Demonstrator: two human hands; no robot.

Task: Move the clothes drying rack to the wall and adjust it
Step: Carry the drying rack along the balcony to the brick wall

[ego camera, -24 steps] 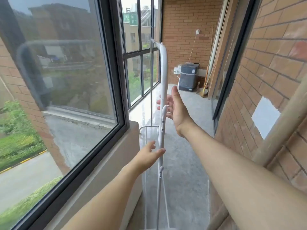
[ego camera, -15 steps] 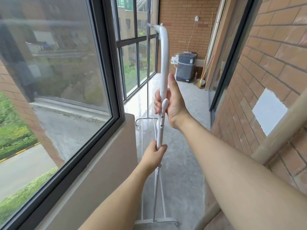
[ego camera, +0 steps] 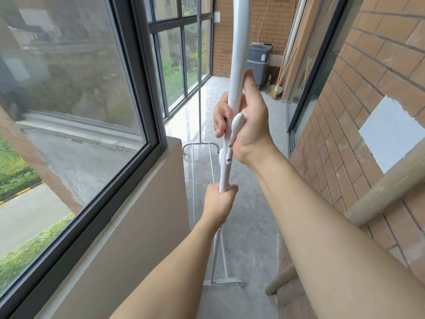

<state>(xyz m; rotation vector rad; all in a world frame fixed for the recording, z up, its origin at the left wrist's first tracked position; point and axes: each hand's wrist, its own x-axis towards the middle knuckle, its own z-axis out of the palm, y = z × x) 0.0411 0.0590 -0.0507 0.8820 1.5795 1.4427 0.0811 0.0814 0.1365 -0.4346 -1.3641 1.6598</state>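
Observation:
The white clothes drying rack [ego camera: 239, 54] stands on the balcony floor, its near upright pole rising in front of me and running out of the frame's top. My right hand [ego camera: 250, 118] is wrapped around the pole at the joint of the thick upper tube and the thinner lower tube, beside a white locking lever [ego camera: 236, 124]. My left hand [ego camera: 218, 203] grips the thin lower tube just below. The rack's low rails and base bar [ego camera: 224, 282] lie along the floor by the low wall under the window.
A large dark-framed window [ego camera: 147, 88] and a low beige wall [ego camera: 147, 226] run along the left. A brick wall [ego camera: 368, 88] with a tan pipe [ego camera: 391, 187] closes the right. A grey bin [ego camera: 258, 61] and a broom [ego camera: 276, 88] stand at the far end.
Both hands reached the pole and closed on it, the right above the left. The view has come closer and tilted down, so the rack's top is out of frame.

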